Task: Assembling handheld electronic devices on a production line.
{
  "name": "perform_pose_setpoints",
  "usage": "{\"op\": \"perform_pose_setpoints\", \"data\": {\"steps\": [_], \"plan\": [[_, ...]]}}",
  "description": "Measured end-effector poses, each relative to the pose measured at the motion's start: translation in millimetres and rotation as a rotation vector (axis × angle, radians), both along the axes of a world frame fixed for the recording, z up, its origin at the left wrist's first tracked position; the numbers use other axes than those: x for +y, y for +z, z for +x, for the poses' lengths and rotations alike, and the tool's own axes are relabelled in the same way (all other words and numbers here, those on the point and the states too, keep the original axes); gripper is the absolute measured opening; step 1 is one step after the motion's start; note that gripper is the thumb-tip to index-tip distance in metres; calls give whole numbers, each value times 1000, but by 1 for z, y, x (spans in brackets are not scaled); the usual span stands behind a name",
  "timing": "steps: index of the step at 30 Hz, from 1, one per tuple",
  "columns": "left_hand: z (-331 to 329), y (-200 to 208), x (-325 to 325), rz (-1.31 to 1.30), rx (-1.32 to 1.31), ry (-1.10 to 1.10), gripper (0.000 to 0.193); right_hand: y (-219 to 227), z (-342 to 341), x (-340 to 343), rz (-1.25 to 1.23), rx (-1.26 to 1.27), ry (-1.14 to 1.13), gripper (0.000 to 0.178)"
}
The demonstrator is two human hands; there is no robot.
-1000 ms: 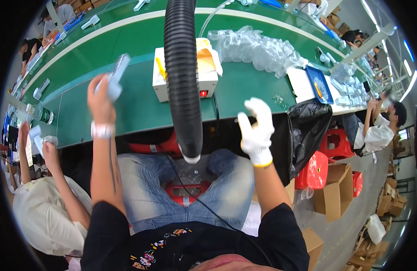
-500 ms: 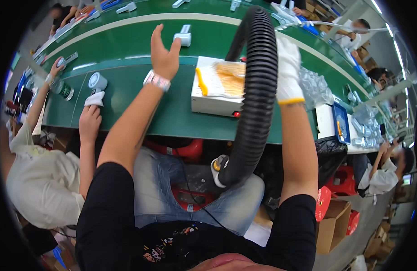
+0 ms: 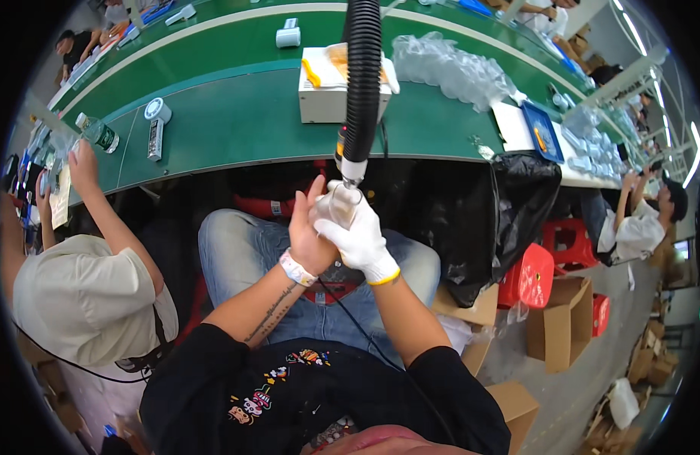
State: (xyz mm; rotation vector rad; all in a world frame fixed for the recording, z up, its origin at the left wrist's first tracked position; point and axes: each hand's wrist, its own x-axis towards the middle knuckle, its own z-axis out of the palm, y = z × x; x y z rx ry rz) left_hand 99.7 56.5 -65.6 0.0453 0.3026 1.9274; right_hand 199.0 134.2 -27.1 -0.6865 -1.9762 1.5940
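Observation:
Above my lap, my hands are together around a clear, cup-shaped plastic part (image 3: 338, 206). My right hand (image 3: 365, 241) wears a white glove with a yellow cuff, its thumb pressed across the part. My left hand (image 3: 308, 241), bare with a pale band at the wrist, cups the part from the other side, fingers pointing up. Right over the part hangs the light-coloured nozzle (image 3: 354, 170) of a black corrugated hose (image 3: 363, 83). Whether nozzle and part touch I cannot tell.
On the green bench stand a white box (image 3: 319, 110) with a glove on top and a heap of clear plastic parts (image 3: 448, 72). A pale-blue handheld device (image 3: 288, 34) lies beyond. A blue tray (image 3: 542, 133) and black bag (image 3: 524, 189) are at right; a co-worker (image 3: 84, 303) sits left.
Both hands have come back from over the bench to my lap, with the clear part now between them. The hose now hangs straight, nozzle down. The co-worker's hand has left the device at left.

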Motion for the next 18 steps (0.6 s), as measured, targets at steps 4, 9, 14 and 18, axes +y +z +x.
{"op": "perform_pose_setpoints", "data": {"steps": [4, 9, 14, 18], "plan": [[-25, -23, -9, -76, 869, 131, 59, -14, 13, 4, 35, -27, 41, 57], [-37, -15, -3, -196, 1003, -166, 49, 25, 69, 31, 44, -317, 357, 47], [-13, 14, 3, -191, 377, -261, 38, 35, 158, 129, 292, -573, -100, 39], [-33, 7, -10, -225, 415, -111, 25, -7, 205, 177, 682, -1039, -1064, 35]]}}
